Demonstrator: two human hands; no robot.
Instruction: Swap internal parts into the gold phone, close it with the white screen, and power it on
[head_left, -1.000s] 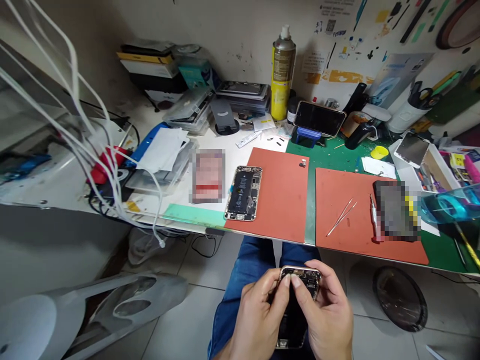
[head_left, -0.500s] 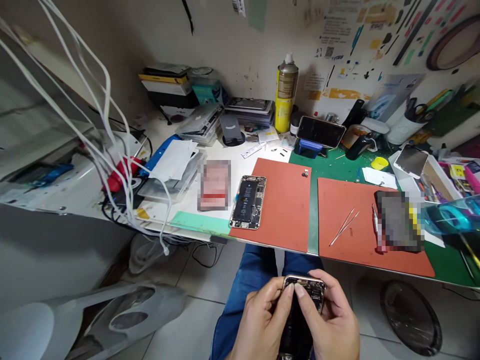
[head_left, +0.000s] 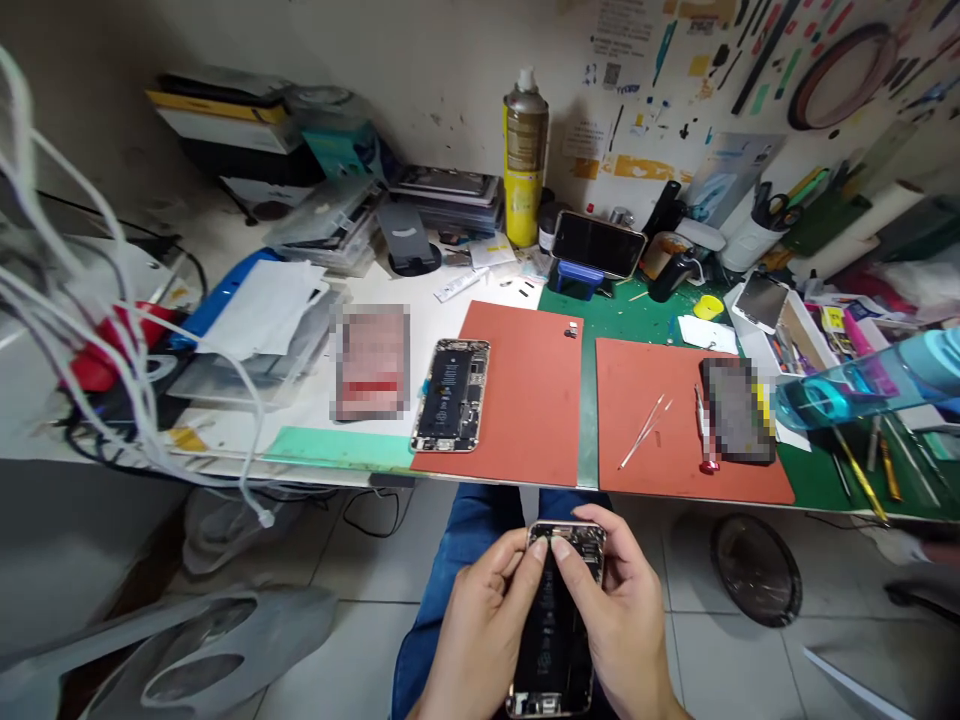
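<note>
- While the phone (head_left: pixel 553 640) is held above the lap (head_left: pixel 431 590), in front of the desk (head_left: pixel 435 318), its uncovered inside is turned upward, so the battery and boards are exposed.
- Both hands are clamped on it: the left edge is gripped by the left hand (head_left: pixel 484 612), the right edge by the right hand (head_left: pixel 628 605). The two thumb tips are set close together near the far end; what lies under them is hidden.
- By the look of it, a small part is being worked at there. Pressure is best given straight down with the soft of the thumbs, and support by the fingers directly behind, so that the frame is not flexed.
- The battery should be spared any push, and no ribbon should be caught by a nail.
- As nothing but lap and floor lies below, a dropped piece could easily be lost; a hold lower over the left mat (head_left: pixel 529 400) would be safer.
- On that mat a second phone (head_left: pixel 451 398) is laid open and could be used for comparison.
- Tweezers (head_left: pixel 642 435) are left within reach on the right mat (head_left: pixel 622 380), better suited to anything too fine for thumbs.
</note>
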